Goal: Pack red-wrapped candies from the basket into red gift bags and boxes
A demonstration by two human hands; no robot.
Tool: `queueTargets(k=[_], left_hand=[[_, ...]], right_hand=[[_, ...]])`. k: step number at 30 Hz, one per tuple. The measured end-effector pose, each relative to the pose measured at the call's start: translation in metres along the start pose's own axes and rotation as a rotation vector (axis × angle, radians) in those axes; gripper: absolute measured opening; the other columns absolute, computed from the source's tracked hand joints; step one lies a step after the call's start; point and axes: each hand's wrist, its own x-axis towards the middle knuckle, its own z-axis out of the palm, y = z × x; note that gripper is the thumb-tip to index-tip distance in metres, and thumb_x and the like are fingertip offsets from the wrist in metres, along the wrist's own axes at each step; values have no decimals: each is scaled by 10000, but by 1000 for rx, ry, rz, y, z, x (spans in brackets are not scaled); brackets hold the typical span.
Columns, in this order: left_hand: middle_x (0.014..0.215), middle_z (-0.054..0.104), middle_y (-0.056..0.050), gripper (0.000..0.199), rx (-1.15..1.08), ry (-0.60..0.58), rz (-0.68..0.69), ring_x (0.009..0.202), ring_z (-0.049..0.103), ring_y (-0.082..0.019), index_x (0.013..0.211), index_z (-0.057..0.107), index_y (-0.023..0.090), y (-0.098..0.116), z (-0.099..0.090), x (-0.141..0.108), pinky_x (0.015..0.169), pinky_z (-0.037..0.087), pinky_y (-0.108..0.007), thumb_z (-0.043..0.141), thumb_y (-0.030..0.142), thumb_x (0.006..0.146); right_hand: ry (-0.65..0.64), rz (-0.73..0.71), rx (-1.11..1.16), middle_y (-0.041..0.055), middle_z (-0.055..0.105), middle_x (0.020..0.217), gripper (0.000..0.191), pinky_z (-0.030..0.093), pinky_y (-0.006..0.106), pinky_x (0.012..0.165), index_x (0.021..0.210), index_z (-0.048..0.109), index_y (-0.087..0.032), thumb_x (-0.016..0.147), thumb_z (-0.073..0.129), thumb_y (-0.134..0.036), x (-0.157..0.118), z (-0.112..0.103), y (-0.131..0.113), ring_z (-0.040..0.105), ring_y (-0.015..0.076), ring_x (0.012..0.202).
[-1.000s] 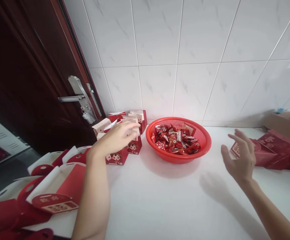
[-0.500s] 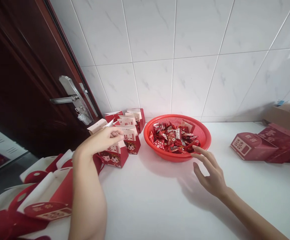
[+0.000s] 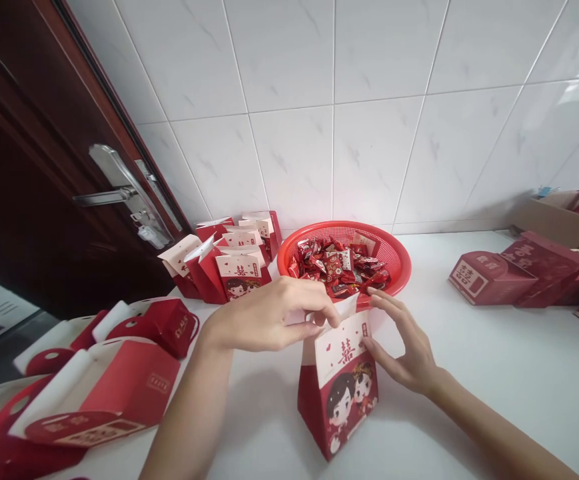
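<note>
A red and cream paper gift box [image 3: 342, 383], printed with two cartoon figures, stands upright in front of the basket. My left hand [image 3: 282, 313] pinches its top edge from the left. On the other side, my right hand [image 3: 404, 343] has its thumb and fingers apart, with the thumb at the box's upper right side. The red plastic basket [image 3: 403, 267] behind holds many red wrapped sweets [image 3: 336, 263]. Several similar boxes [image 3: 242, 267] stand in a cluster to the left of the basket.
Several open red boxes [image 3: 119, 380] lie at the left. More red boxes [image 3: 494, 277] and a cardboard box [image 3: 539, 220] are at the right on the white table [image 3: 439, 433]. A door with a handle [image 3: 104, 197] is at the back left.
My left hand has moved right from the cluster, bringing one box in front of the basket. My right hand has shifted slightly left to meet it. The view has moved slightly.
</note>
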Motion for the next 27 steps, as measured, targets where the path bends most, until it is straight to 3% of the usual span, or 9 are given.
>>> queueTargets(k=[5,9,14,20,23,27], left_hand=[[930,707,-39,180,-5,-16,70,852,661,-136,960,730,180,2,8,5,802,500,-237,579,82,959],[919,688,-27,193,35,22,37,828,645,-126,983,729,184,4,8,3,776,487,-225,577,70,955],[909,681,-26,211,56,71,-31,788,631,-134,983,744,208,2,9,5,734,481,-243,543,145,981],[988,717,-27,197,55,131,-174,876,666,-161,1039,752,237,-13,8,9,780,501,-259,572,228,960],[964,719,-10,172,90,91,-250,857,663,-163,1025,746,232,-17,6,11,767,497,-259,655,225,879],[957,728,-13,150,76,32,-265,873,667,-176,971,736,217,-17,3,12,775,503,-265,654,227,846]], right_hand=[[-59,-11,49,207,560,1468,594,570,487,1040,1503,446,-204,935,617,-183,0,-2,-3,580,322,1347],[-63,-27,83,208,565,1432,478,626,420,932,1395,532,-213,932,638,-162,0,-2,-7,679,283,1182],[33,-71,24,197,599,1359,348,636,382,871,1205,595,-214,911,622,-31,2,-3,-11,706,234,1058],[-32,-37,34,201,571,1422,503,630,418,912,1392,537,-233,920,587,-65,0,-3,-11,679,286,1190],[-77,-41,57,227,537,1474,567,599,456,989,1480,460,-199,932,577,-110,0,-4,-7,613,318,1307],[9,30,-35,196,611,1405,452,575,464,1023,1394,534,-218,950,583,-147,14,-13,17,615,307,1306]])
